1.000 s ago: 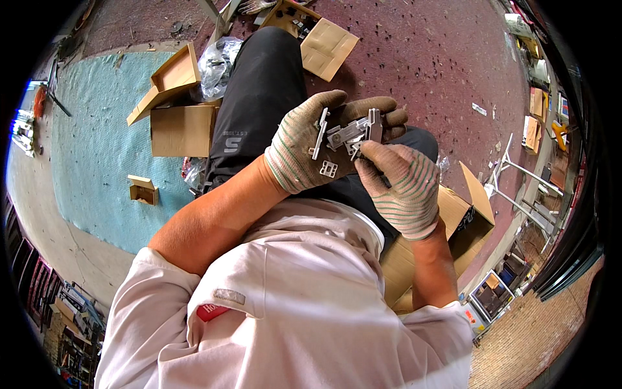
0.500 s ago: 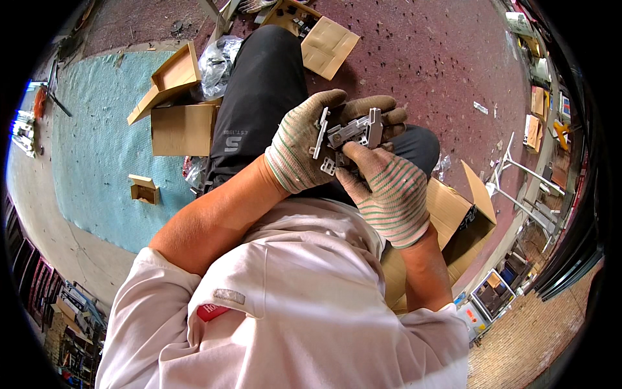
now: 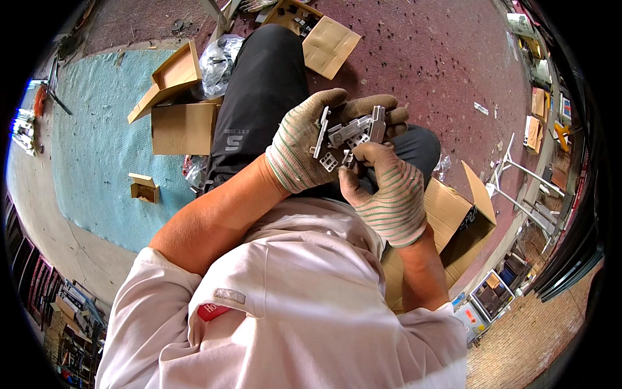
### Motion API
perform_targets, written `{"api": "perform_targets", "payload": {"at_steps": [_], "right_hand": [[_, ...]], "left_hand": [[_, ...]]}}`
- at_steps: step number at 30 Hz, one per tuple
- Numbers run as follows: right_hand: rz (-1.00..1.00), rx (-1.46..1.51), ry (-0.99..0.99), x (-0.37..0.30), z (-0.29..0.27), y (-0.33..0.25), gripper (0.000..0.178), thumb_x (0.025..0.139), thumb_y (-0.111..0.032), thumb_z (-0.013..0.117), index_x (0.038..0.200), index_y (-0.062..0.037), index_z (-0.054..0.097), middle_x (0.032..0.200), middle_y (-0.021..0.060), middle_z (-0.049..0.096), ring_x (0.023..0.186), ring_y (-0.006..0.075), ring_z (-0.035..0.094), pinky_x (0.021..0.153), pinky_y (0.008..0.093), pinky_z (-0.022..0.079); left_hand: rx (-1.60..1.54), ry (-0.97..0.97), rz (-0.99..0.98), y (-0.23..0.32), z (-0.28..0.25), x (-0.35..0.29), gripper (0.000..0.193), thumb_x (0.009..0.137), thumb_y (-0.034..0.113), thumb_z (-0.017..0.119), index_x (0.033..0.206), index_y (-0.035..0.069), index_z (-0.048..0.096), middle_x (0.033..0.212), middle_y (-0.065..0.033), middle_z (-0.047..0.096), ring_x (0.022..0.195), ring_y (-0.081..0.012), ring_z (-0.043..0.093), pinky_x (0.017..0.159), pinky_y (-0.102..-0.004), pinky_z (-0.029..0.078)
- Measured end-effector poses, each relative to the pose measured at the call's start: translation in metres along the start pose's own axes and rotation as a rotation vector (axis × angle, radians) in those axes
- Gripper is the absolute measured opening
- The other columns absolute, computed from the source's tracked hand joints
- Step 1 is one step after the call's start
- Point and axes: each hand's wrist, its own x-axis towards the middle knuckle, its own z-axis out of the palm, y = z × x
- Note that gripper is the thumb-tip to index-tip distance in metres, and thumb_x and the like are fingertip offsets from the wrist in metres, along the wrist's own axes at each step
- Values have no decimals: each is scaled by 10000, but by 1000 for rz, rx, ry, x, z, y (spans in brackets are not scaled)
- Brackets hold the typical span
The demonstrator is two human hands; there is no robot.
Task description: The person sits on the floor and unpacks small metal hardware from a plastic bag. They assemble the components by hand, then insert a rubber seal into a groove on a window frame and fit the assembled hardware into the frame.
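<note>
Two gloved hands meet above the lap over a clutch of metal hardware. The left hand (image 3: pixel 299 146), in a white knitted glove with green stripes and darkened fingers, lies palm up, its grip cupped and well open, bearing the parts without clamping them: a slim silver metal bar (image 3: pixel 321 133), a pale flat metal plate with square holes (image 3: pixel 329 162) and a chunky grey metal fitting (image 3: pixel 377 124). The right hand (image 3: pixel 394 196), gloved to match, has its grip nearly closed, thumb and forefinger pinched on a small silvery metal piece (image 3: pixel 348 158) just beside the plate; its exact shape is too small to tell. All of it looks light, stiff and hard to break, though smooth faces may slide against worn knit; the bar seems best taken at mid-length, the plate by its edges, the fitting across its sides. Beneath stretch black trousers (image 3: pixel 269 84). An open brown cardboard box (image 3: pixel 447 207) stands by the right thigh; beyond the left leg, another brown cardboard box (image 3: pixel 183 129) sits on a pale blue textured mat (image 3: pixel 97 162), with dark red floor (image 3: pixel 427 52) spreading ahead.
</note>
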Motion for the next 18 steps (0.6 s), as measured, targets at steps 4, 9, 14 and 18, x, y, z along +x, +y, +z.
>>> {"api": "perform_targets", "payload": {"at_steps": [4, 9, 14, 18], "right_hand": [[183, 217, 20, -4, -3, -11, 168, 879, -125, 701, 999, -68, 598, 777, 85, 664, 637, 238, 660, 588, 353, 539], [502, 838, 71, -7, -10, -21, 65, 961, -104, 594, 1002, -52, 596, 784, 55, 668, 644, 113, 621, 610, 265, 527], [702, 1240, 130, -8, -15, -26, 298, 953, -304, 684, 1089, -56, 590, 744, 41, 583, 530, 55, 394, 459, 182, 283], [569, 1610, 180, -12, -16, -14, 223, 949, -141, 622, 1136, -21, 598, 849, 110, 673, 563, 78, 481, 489, 195, 375]], "left_hand": [[-6, -9, -2, 0, 2, 0, 598, 1029, 310, 269, 1482, -68, 365, 1469, -253, 462, 1363, -396, 448, 1187, -485, 320], [-37, -16, 4, -2, 1, 1, 595, 1025, 308, 290, 1482, -69, 349, 1480, -258, 442, 1368, -396, 437, 1199, -483, 298], [-38, -29, -9, -2, 0, 1, 600, 1024, 317, 299, 1484, -66, 343, 1493, -254, 424, 1384, -384, 419, 1211, -478, 277], [-40, -29, -12, -1, 4, -1, 612, 1024, 336, 305, 1484, -66, 342, 1507, -246, 411, 1399, -374, 401, 1221, -476, 255]]}}
